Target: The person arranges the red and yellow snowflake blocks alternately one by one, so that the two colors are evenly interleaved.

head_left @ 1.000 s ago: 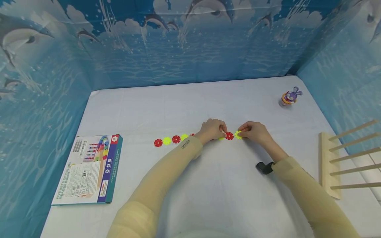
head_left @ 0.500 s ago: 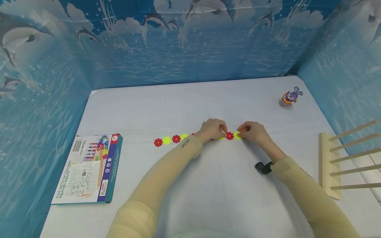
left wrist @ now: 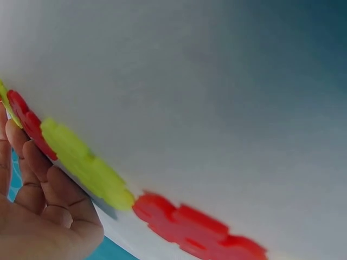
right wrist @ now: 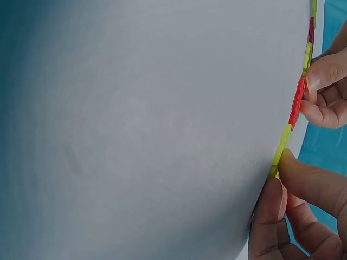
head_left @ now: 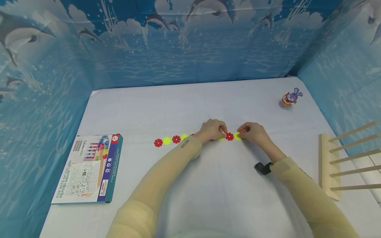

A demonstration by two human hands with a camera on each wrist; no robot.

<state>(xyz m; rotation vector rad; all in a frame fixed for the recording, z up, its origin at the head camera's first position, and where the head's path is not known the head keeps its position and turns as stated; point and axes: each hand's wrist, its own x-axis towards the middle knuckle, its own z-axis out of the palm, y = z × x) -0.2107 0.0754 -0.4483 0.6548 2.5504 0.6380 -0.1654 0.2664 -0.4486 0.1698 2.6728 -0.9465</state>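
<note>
A row of red and yellow notched snowflake discs, joined edge to edge, runs across the white table. Its left end is a red snowflake disc (head_left: 158, 142); my left forearm and hand cover part of the middle. My left hand (head_left: 212, 129) holds the chain with thumb and index finger at the left edge of a red snowflake disc (head_left: 229, 136). At the right end, my right hand (head_left: 253, 131) pinches a yellow snowflake disc (head_left: 237, 135) between thumb and fingers. In the right wrist view, this yellow disc meets the red one edge to edge.
A flat product box (head_left: 86, 168) lies at the left. On the right stands a wooden frame with several pegs (head_left: 329, 165). A purple rabbit figure (head_left: 291, 96) stands at the back right. Under the right wrist is a black wrist device (head_left: 263, 168). Dolphin-print curtains (head_left: 190, 62) surround the table.
The yellow disc in my right hand has shifted slightly left against the red disc and turned a little. My right hand moved slightly left with it; my left hand stays in place.
</note>
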